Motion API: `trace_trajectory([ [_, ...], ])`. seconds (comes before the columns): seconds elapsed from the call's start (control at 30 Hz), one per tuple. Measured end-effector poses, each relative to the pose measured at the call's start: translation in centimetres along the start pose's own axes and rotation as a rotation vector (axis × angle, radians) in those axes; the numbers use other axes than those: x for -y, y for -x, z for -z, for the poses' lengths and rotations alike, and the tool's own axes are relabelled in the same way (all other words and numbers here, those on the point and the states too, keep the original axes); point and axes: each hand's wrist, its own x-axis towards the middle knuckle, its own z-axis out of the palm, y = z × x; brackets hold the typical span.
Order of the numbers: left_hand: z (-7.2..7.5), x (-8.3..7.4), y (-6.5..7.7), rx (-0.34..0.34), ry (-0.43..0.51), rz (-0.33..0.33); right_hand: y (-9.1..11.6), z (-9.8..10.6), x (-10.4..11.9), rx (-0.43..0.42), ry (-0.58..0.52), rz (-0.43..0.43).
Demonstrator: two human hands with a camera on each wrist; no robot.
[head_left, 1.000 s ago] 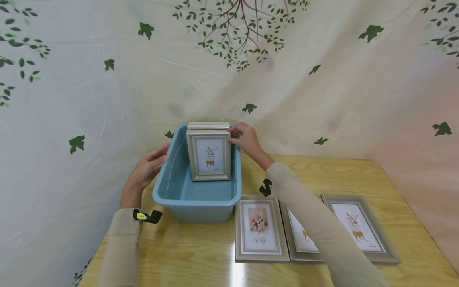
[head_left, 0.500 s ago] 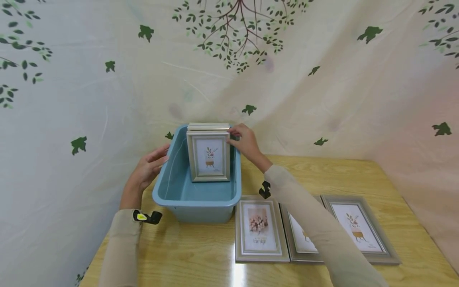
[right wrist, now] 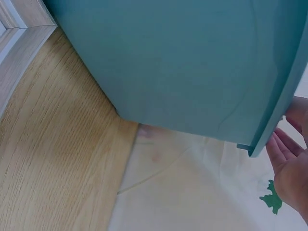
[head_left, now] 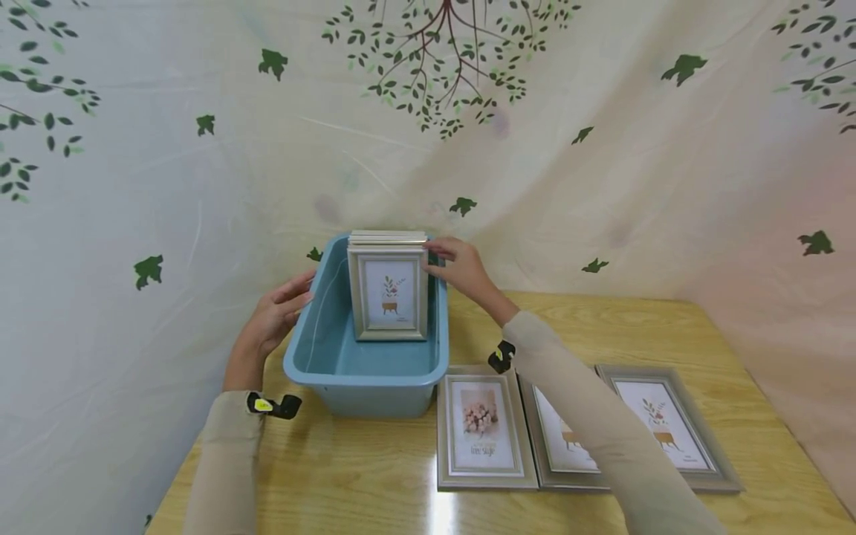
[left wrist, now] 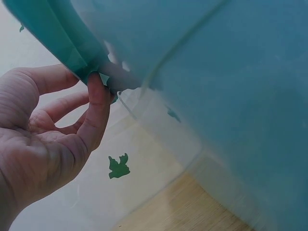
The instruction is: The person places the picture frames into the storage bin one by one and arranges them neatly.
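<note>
A blue plastic basin [head_left: 374,379] stands on the wooden table. Inside it, several picture frames [head_left: 388,236] stand upright in a row against the far end. The front picture frame [head_left: 391,293] is silvery and shows a potted plant print. At its upper right edge is my right hand [head_left: 466,271], fingers extended and thumb apart from them, fingertips right at the frame's side. My left hand [head_left: 273,319] holds the basin's left rim; in the left wrist view the thumb [left wrist: 98,103] and index finger pinch the rim. In the right wrist view, the basin wall hides the right fingertips.
On the table right of the basin, a flower-print frame [head_left: 487,429] and two plant-print frames lie flat side by side, the middle one partly covered by my right sleeve [head_left: 588,423]. A leaf-patterned cloth [head_left: 535,178] hangs right behind the table.
The front frame has settled slightly lower and closer to the row behind it. My right fingers have straightened and loosened at its edge. The left hand stays on the rim.
</note>
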Motion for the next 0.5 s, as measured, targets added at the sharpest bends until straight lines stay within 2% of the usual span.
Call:
trace_trajectory([
  [0.27, -0.2, 0.0, 0.2, 0.003, 0.009, 0.000, 1.9, 1.3, 0.4, 0.039, 0.025, -0.027],
  [0.5, -0.3, -0.3, 0.5, 0.014, 0.016, -0.004, 3.8, 2.5, 0.1, 0.048, 0.041, -0.006],
])
